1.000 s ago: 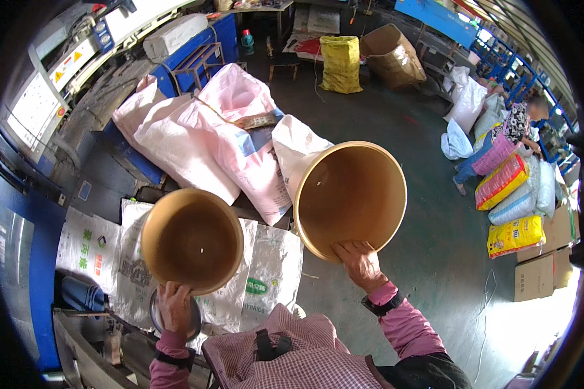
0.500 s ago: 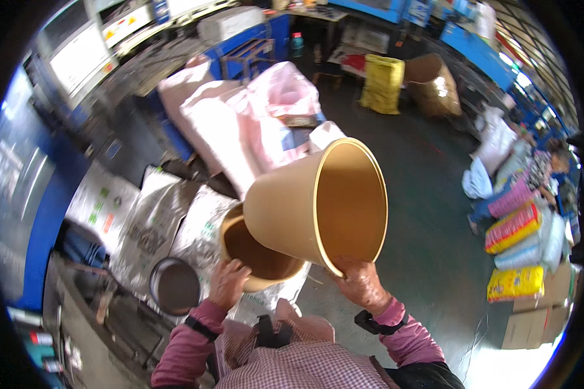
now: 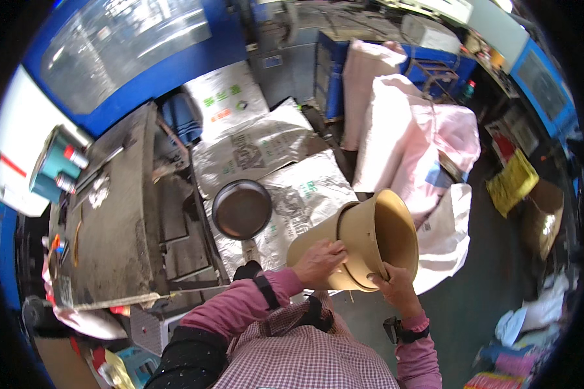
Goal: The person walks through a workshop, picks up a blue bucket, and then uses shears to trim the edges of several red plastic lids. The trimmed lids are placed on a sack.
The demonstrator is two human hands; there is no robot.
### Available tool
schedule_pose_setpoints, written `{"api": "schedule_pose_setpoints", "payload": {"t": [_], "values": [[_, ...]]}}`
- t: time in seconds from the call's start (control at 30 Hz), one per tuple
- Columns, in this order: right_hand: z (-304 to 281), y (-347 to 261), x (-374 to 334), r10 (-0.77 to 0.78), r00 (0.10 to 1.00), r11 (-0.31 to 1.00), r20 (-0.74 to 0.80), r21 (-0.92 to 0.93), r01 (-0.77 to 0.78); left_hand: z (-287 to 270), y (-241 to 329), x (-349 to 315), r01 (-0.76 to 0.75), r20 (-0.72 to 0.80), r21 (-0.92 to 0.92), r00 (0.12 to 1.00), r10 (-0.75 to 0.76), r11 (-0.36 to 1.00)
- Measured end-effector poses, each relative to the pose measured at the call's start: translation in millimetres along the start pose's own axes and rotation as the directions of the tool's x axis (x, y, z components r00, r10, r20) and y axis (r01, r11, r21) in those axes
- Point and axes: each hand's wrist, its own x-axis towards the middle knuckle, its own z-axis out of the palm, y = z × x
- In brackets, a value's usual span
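Two tan plastic buckets lie tilted in front of me, the inner bucket [image 3: 368, 236] pushed part way into the outer bucket [image 3: 313, 241]. Their mouths face right. My left hand [image 3: 320, 260] has its fingers curled against the outer bucket near its rim, where the two overlap. The inner bucket's wide rim is gripped by my right hand [image 3: 398, 288], thumb outside. To the left, a round dark shallow pan [image 3: 242, 209] rests on silver printed sacks [image 3: 259, 152].
A worn workbench [image 3: 113, 227] stands at the left, a blue machine [image 3: 143, 52] behind it. Tall pink sacks [image 3: 389, 129] lean beyond the buckets. A yellow sack [image 3: 514, 181] and a cardboard box [image 3: 544, 220] stand on the floor at the right.
The bucket in my right hand has gone from above the other bucket to partly inside it. My left hand has shifted onto the outer bucket's side. The view has turned left.
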Motion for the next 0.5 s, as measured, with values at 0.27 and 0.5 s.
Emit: {"api": "schedule_pose_setpoints", "payload": {"t": [0.27, 0.5], "values": [[19.4, 23.8, 71.0, -0.008, 0.890, 0.973, 0.455, 0.209, -0.098, -5.4, -4.8, -0.4, 0.115, -0.137, -0.045, 0.983, -0.121, 0.992], [61.6, 37.0, 111.5, 0.094, 0.867, 0.852, 0.489, 0.411, -0.325, 7.2, -42.1, 1.6, 0.210, -0.414, -0.039, 0.886, -0.207, 0.977]]}}
